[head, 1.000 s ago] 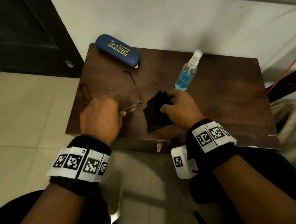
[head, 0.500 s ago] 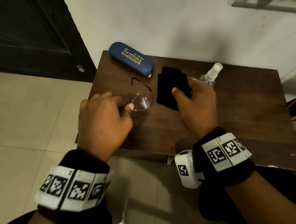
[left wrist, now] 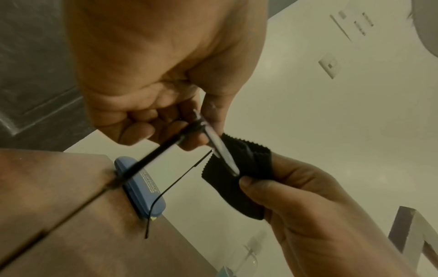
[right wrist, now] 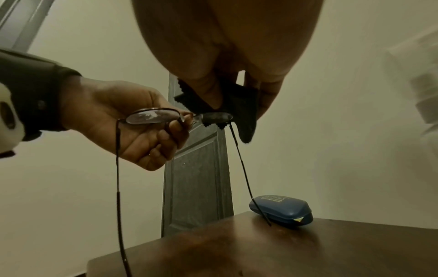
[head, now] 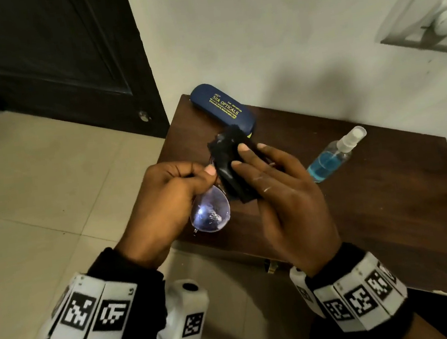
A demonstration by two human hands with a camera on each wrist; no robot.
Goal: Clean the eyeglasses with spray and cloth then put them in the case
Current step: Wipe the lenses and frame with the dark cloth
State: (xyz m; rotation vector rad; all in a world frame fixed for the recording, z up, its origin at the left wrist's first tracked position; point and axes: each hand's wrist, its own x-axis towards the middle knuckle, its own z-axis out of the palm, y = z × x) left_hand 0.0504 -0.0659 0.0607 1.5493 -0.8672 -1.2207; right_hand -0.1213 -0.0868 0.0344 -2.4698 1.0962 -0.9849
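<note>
My left hand (head: 189,179) pinches the thin-framed eyeglasses (head: 210,212) at the bridge and holds them above the table. One wet lens faces up below my thumb. My right hand (head: 246,160) holds the black cloth (head: 230,165) wrapped over the other lens (right wrist: 217,116), thumb underneath and fingers on top. The temple arms (right wrist: 246,178) hang down open. The closed blue case (head: 223,109) lies at the table's far left corner. The spray bottle (head: 331,156) with blue liquid lies on its side to the right.
The dark wooden table (head: 391,204) stands against a white wall, with a dark door (head: 46,64) to the left and tiled floor (head: 37,208) below. A white switch panel (head: 430,22) is on the wall at upper right.
Both hands have risen from the table. The left lifted the eyeglasses, the right picked up the cloth and brought it onto one lens. The camera view moved closer.
</note>
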